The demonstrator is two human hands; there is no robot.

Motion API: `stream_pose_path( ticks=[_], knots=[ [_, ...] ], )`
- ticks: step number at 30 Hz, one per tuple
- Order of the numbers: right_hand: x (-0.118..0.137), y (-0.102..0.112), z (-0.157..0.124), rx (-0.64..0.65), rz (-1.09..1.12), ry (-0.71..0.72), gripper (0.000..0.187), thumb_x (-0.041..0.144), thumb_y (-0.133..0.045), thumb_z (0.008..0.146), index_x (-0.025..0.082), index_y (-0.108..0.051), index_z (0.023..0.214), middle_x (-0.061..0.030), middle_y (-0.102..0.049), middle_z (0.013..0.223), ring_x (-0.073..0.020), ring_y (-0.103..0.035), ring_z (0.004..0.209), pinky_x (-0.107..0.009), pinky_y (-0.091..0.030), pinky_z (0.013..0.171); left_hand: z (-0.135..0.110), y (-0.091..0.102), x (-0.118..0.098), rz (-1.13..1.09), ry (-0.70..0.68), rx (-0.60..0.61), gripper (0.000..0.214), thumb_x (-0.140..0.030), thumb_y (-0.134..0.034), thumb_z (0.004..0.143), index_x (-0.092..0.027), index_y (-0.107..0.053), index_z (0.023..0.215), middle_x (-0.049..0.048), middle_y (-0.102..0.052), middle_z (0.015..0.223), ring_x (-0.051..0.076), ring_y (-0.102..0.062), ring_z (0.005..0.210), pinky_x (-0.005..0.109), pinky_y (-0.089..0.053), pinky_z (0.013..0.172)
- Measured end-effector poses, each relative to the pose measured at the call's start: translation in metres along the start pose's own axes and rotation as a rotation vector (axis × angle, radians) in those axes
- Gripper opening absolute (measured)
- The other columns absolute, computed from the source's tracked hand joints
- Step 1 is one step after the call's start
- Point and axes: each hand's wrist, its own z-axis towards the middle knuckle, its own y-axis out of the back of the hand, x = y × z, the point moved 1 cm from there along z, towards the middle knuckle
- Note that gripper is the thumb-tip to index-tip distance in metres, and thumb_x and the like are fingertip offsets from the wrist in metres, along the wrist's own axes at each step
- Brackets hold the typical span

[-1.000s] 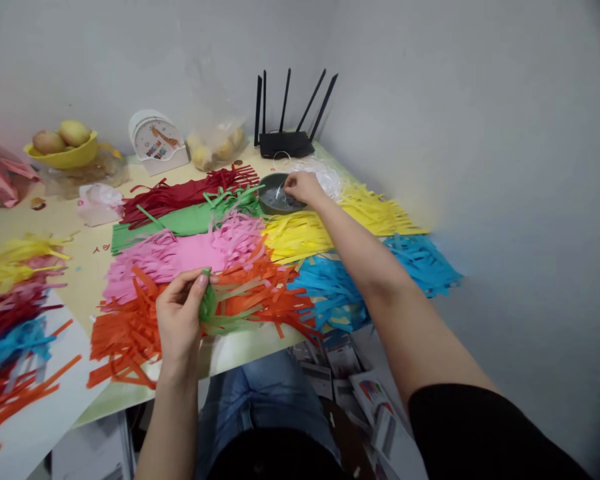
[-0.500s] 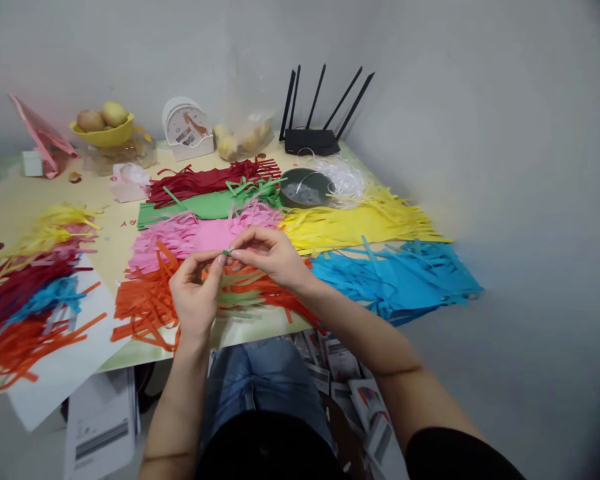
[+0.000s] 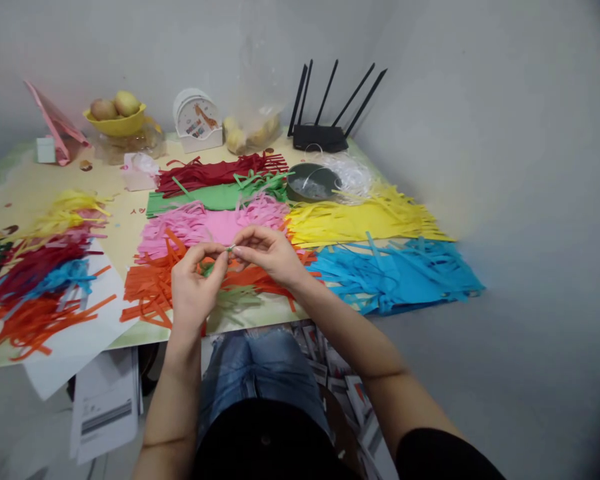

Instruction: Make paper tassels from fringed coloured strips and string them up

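My left hand point(image 3: 196, 288) is closed round a rolled bundle of green fringed paper point(image 3: 209, 269), whose loose strips hang down over the table edge. My right hand point(image 3: 267, 253) pinches the top of that same bundle, fingertips meeting those of the left hand, with a small thin thing between them that I cannot make out. Both hands hover over the orange fringed paper point(image 3: 150, 293) at the near edge of the table point(image 3: 120, 213). Behind lie pink point(image 3: 215, 223), green point(image 3: 200, 199), dark red point(image 3: 215, 170), yellow point(image 3: 360, 220) and blue point(image 3: 395, 273) fringed sheets.
A dark round bowl point(image 3: 313, 183) with clear thread beside it stands behind the yellow sheet. A black router point(image 3: 320, 137), a small clock point(image 3: 196, 120), a bag of fruit and a yellow fruit bowl point(image 3: 116, 123) line the wall. Finished coloured bundles point(image 3: 40, 280) lie left. Papers litter the floor.
My right hand left the dark bowl and came back to the green bundle, where it now pinches the top beside my left hand. The view shifted slightly.
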Motion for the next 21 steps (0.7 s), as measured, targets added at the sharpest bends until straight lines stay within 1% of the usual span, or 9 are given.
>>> stream_pose_path(
  ticks=[4,7,9,11,13,15,17,19,21],
  knots=[
    [0.001,-0.005,-0.004,-0.082,-0.086,0.056,0.033,0.044,-0.081,0.077,0.017,-0.067,0.088,0.0,-0.067,0.083,-0.009,-0.066,0.069,-0.02,-0.06,0.063,-0.005,-0.004,0.003,-0.06,0.018,-0.062,0.007,-0.024,-0.069,0.085,-0.018,-0.072,0.086,0.0021,-0.074,0.082,0.014,-0.07,0.079,0.023,-0.053,0.075],
    [0.002,-0.006,-0.007,-0.098,-0.075,0.049,0.032,0.043,-0.08,0.077,0.017,-0.066,0.089,-0.0008,-0.068,0.081,-0.011,-0.068,0.073,-0.02,-0.059,0.061,-0.009,-0.007,0.008,-0.235,0.098,-0.032,0.011,-0.026,-0.071,0.086,-0.018,-0.071,0.093,0.0044,-0.076,0.09,0.016,-0.073,0.085,0.025,-0.055,0.078],
    [0.001,-0.006,-0.007,-0.093,-0.045,0.038,0.032,0.042,-0.08,0.078,0.017,-0.066,0.089,-0.0003,-0.067,0.078,-0.0109,-0.067,0.07,-0.019,-0.058,0.056,-0.011,-0.006,0.009,-0.315,0.143,-0.006,0.011,-0.026,-0.073,0.086,-0.018,-0.071,0.093,0.0051,-0.076,0.091,0.017,-0.074,0.086,0.025,-0.056,0.079],
    [0.0,-0.007,-0.007,-0.088,-0.025,0.026,0.03,0.041,-0.08,0.078,0.016,-0.066,0.089,0.001,-0.066,0.077,-0.0091,-0.064,0.062,-0.018,-0.055,0.051,-0.012,-0.005,0.009,-0.3,0.12,-0.027,0.007,-0.022,-0.074,0.084,-0.018,-0.072,0.088,0.0037,-0.076,0.087,0.016,-0.074,0.083,0.025,-0.056,0.078],
    [-0.001,-0.007,-0.007,-0.077,-0.012,0.008,0.029,0.039,-0.08,0.077,0.016,-0.066,0.089,0.0027,-0.064,0.075,-0.0069,-0.06,0.054,-0.017,-0.053,0.047,-0.014,-0.003,0.007,-0.217,0.033,-0.089,0.003,-0.018,-0.074,0.084,-0.018,-0.073,0.086,0.0019,-0.075,0.084,0.014,-0.073,0.081,0.024,-0.056,0.078],
    [-0.002,-0.008,-0.008,-0.057,0.013,-0.007,0.03,0.039,-0.081,0.076,0.016,-0.066,0.087,0.0038,-0.064,0.074,-0.0053,-0.057,0.048,-0.017,-0.05,0.044,-0.016,-0.003,0.005,-0.107,-0.072,-0.149,0.004,-0.016,-0.072,0.086,-0.019,-0.074,0.088,0.0013,-0.075,0.086,0.013,-0.072,0.084,0.023,-0.055,0.081],
    [-0.002,-0.01,-0.008,-0.052,0.037,-0.003,0.031,0.04,-0.082,0.075,0.016,-0.065,0.086,0.0042,-0.063,0.072,-0.0047,-0.055,0.045,-0.017,-0.047,0.042,-0.018,-0.003,0.003,-0.028,-0.132,-0.174,0.006,-0.016,-0.071,0.087,-0.019,-0.074,0.091,0.0014,-0.075,0.088,0.012,-0.071,0.086,0.023,-0.054,0.083],
    [-0.002,-0.011,-0.01,-0.086,0.036,0.025,0.031,0.041,-0.081,0.076,0.017,-0.064,0.086,0.0048,-0.061,0.07,-0.005,-0.054,0.043,-0.018,-0.046,0.041,-0.02,-0.005,0.003,-0.029,-0.116,-0.162,0.005,-0.018,-0.072,0.087,-0.019,-0.074,0.091,0.0012,-0.074,0.087,0.012,-0.07,0.084,0.022,-0.054,0.081],
    [-0.003,-0.013,-0.011,-0.121,0.017,0.049,0.03,0.041,-0.08,0.077,0.017,-0.064,0.086,0.0055,-0.058,0.067,-0.0058,-0.054,0.044,-0.018,-0.046,0.041,-0.021,-0.006,0.004,-0.096,-0.044,-0.14,0.004,-0.02,-0.074,0.086,-0.019,-0.073,0.089,0.0007,-0.074,0.084,0.011,-0.07,0.079,0.021,-0.054,0.076]
  ],
)
